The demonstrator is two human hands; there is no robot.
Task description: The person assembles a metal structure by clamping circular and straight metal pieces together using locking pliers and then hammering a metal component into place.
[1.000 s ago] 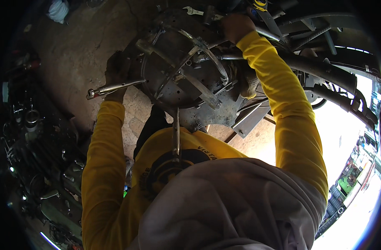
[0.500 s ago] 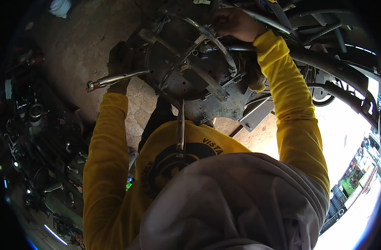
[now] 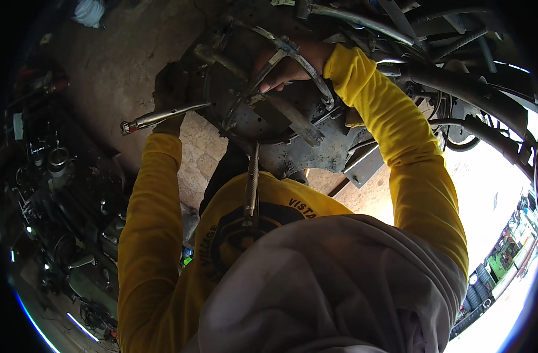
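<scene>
A dark round metal plate (image 3: 304,156) with welded curved bars (image 3: 313,73) and flat strips stands before me. My right hand (image 3: 289,69) reaches in among the bars over its middle. Its fingers are curled together near the crossing of the strips; whatever they hold is hidden. At the plate's left edge my left hand (image 3: 170,88) is in deep shadow, seemingly gloved, its fingers not readable. Next to it a chrome tool with a long handle (image 3: 157,116), like locking pliers, juts out leftward. A second similar tool (image 3: 252,182) sticks out from the near edge toward my chest.
Steel bars and tubes (image 3: 363,23) are heaped at the far right, beside a thick dark pipe (image 3: 469,88). A flat metal bracket (image 3: 366,167) sits right of the plate. Dark machine parts (image 3: 57,165) crowd the left. A white bundle (image 3: 89,12) lies on the floor at far left.
My right hand has moved left and nearer, from the bars' far right side into the middle of the frame. My left hand and the two chrome tools have stayed about where they were.
</scene>
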